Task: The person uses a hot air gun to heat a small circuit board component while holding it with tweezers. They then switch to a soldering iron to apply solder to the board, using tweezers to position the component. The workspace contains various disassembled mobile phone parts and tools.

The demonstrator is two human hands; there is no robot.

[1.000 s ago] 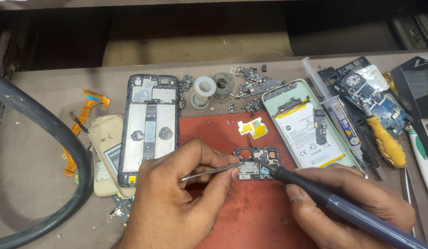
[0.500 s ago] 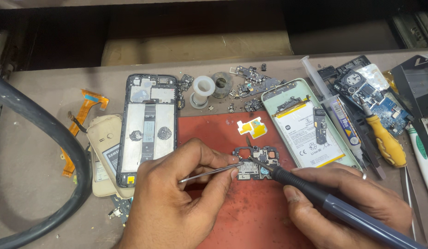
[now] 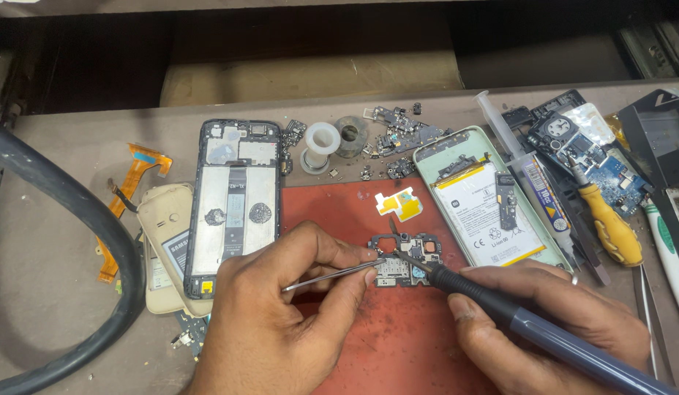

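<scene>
My left hand (image 3: 281,322) pinches metal tweezers (image 3: 332,275), whose tips touch the left edge of a small dark circuit board (image 3: 407,261) lying on a red work mat (image 3: 398,344). Holding a dark blue soldering iron (image 3: 530,329) like a pen, my right hand (image 3: 552,329) keeps its thin tip on the board's middle. A yellow tape piece (image 3: 400,205) lies on the mat just above the board.
An opened phone frame (image 3: 237,205) lies left of the mat on a beige cover (image 3: 164,241). Right of the mat are a green phone back with battery (image 3: 493,205), a syringe tube (image 3: 533,183), a yellow-handled screwdriver (image 3: 610,223) and a blue board (image 3: 610,172). A black cable (image 3: 98,241) curves at left.
Both hands hold almost the same position; the soldering iron tip and tweezers shift only slightly on the board.
</scene>
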